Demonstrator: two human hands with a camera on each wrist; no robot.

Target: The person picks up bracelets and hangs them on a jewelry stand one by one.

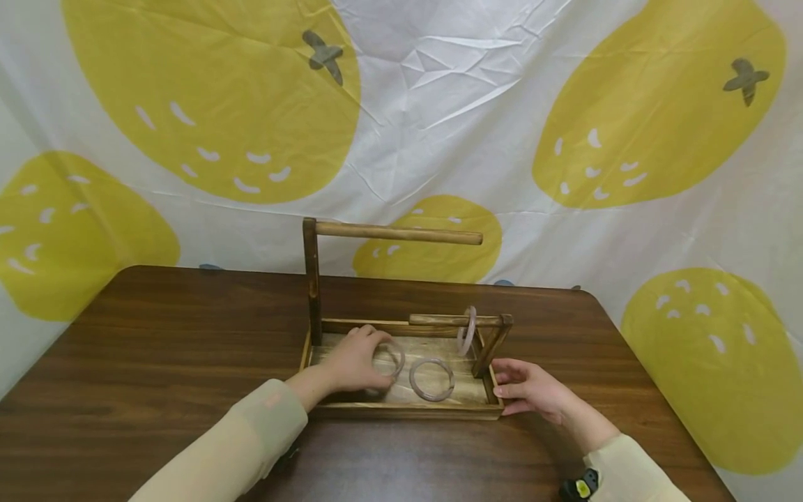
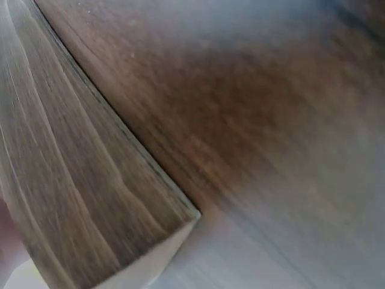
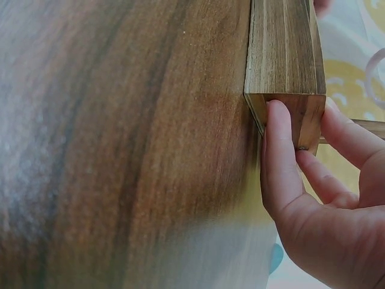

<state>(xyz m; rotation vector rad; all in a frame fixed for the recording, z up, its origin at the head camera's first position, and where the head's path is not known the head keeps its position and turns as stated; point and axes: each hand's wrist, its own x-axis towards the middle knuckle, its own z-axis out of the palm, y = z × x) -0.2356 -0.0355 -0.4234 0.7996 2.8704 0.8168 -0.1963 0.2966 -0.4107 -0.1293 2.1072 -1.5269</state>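
A wooden tray [image 1: 408, 411] with a tall bar on its left and a low bar on its right stands on the table. My left hand [image 1: 351, 359] reaches into it, fingers and thumb around a pale translucent bangle [image 1: 400, 359]. To its right, a second bangle [image 1: 433, 399] lies flat on the tray floor. A third bangle [image 1: 463, 343] hangs on the low bar [image 1: 433, 320]. At the tray's right end, my right hand [image 1: 533, 390] grips the wall, thumb at the rim and fingers outside. In the right wrist view, fingertips [image 3: 278, 117] press the end face.
The tall bar [image 1: 401, 233] extends rightward from an upright post [image 1: 311, 279] at the tray's left end. A dark brown table [image 1: 157, 390] lies beneath. Behind it hangs a white cloth [image 1: 439, 153] printed with yellow fruit.
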